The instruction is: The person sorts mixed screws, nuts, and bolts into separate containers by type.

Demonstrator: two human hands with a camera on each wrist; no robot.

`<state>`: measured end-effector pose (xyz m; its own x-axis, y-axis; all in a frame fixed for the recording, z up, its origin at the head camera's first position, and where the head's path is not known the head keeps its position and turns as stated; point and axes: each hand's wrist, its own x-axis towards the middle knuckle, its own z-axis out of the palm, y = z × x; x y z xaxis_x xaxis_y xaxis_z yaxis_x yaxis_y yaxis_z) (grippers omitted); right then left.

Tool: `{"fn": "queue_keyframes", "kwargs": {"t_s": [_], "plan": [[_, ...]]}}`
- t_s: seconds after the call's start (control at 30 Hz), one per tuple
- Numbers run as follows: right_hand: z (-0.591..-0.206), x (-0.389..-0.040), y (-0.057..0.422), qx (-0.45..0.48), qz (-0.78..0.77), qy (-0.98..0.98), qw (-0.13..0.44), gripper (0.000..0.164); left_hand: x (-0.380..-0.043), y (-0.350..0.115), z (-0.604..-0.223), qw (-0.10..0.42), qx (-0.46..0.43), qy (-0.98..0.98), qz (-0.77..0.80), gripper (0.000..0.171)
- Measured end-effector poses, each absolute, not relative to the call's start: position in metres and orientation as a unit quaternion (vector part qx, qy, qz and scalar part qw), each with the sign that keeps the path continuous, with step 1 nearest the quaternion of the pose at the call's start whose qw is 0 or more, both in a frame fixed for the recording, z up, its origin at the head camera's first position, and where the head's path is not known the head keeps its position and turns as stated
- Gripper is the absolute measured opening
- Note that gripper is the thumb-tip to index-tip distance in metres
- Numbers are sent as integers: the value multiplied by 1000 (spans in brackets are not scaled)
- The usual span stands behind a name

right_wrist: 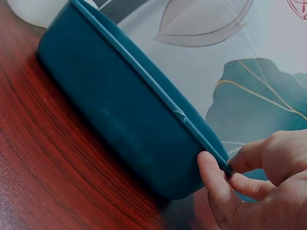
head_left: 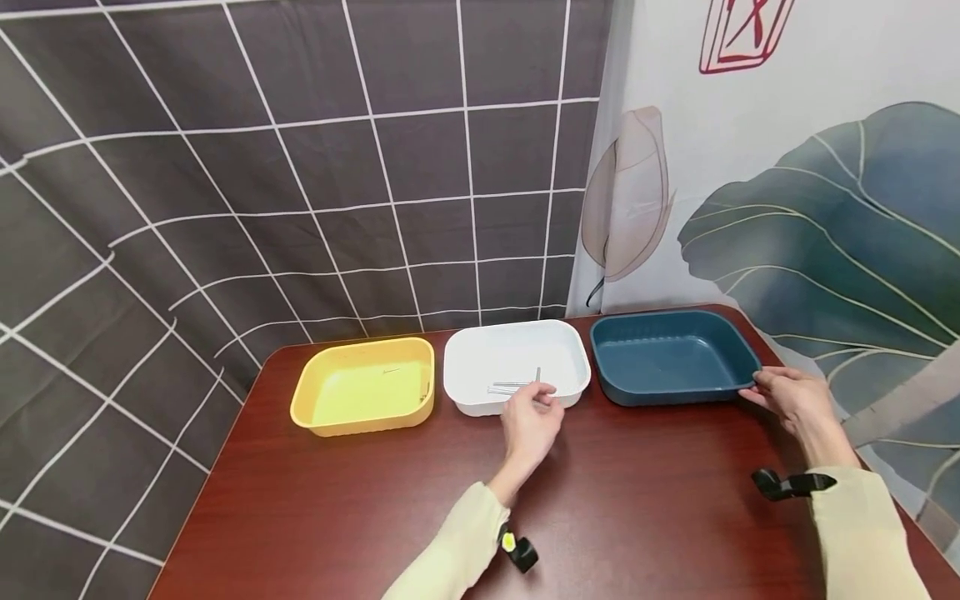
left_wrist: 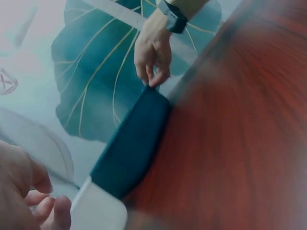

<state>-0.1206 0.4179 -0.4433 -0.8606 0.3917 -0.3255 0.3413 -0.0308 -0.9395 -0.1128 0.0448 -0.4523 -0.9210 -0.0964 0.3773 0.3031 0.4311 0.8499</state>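
Note:
My left hand (head_left: pixel 531 421) is at the front rim of the white tray (head_left: pixel 467 354), fingers curled in a pinch. A thin metal nail appears between the fingertips, mostly hidden by them. Several slender silver nails (head_left: pixel 508 384) lie in that tray. In the left wrist view the left hand (left_wrist: pixel 26 191) is partly cut off at the lower left. My right hand (head_left: pixel 798 400) grips the front right corner of the dark blue tray (head_left: pixel 675 395). The right wrist view shows the thumb and fingers of this hand (right_wrist: pixel 264 179) pinching the tray's rim.
Left of the white tray stands a yellow tray (head_left: pixel 367 427) with a few small thin pieces in it. All three trays are in a row along the back of the reddish-brown table (head_left: pixel 360 517). A grey grid curtain (head_left: pixel 300 167) and a patterned white cloth (head_left: pixel 675 83) hang behind.

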Motion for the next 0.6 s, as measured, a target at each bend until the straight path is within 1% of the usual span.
{"fn": "queue_keyframes", "kwargs": {"t_s": [0.07, 0.27, 0.47, 0.6], "plan": [[-443, -120, 418, -263, 661, -703, 15, 38, -105, 32, -458, 183, -48, -832, -522, 16], [-443, -120, 418, -264, 652, -711, 4, 39, -83, -1, -473, 184, -22, -846, -501, 16], [-444, -120, 420, -271, 640, -719, -9, 50, -60, -29, -483, 165, 10, -861, -482, 19], [-444, -120, 420, -267, 649, -712, 2, 46, -46, -40, -488, 173, 1, -865, -470, 22]]}}
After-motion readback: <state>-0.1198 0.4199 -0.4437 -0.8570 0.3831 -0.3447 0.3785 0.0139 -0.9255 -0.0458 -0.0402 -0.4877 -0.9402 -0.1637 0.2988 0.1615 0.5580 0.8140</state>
